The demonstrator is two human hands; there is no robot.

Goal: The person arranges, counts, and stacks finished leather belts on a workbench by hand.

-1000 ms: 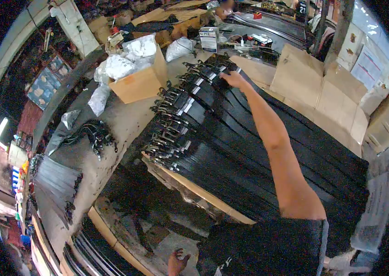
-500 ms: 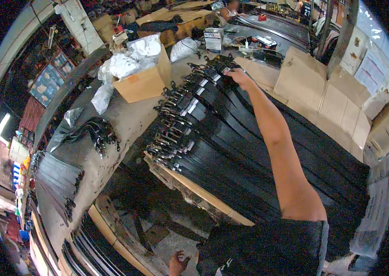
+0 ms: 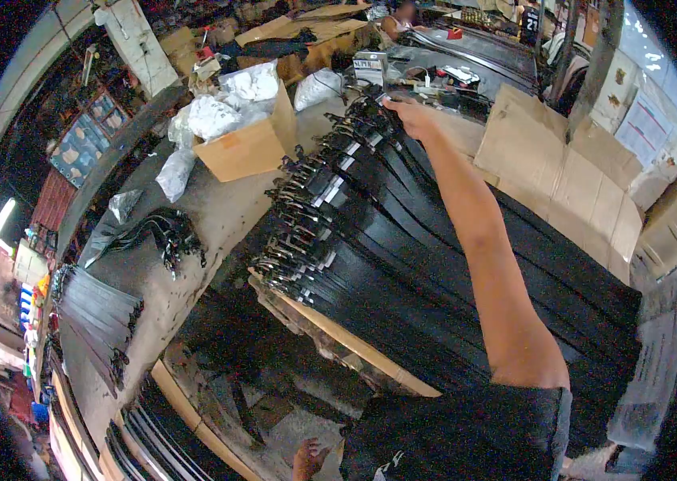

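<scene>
Many black belts lie side by side across a work table, their metal buckles and small white tags bunched along the left end. My right hand reaches to the far end of this row, its fingers closed on the buckle end of a belt. How many belts it grips is hidden. Low in the view, beside my dark shirt, my left hand hangs with loosely bent fingers and nothing visible in it.
On the left bench a carton holds white plastic bags. Nearby lie a bundle of black belts and a fan of dark straps. Cardboard sheets stand at right. A small box and a person are farther back.
My right hand has moved slightly up and away, and the belt ends beneath it have shifted with it. The left hand remains low, almost unmoved.
</scene>
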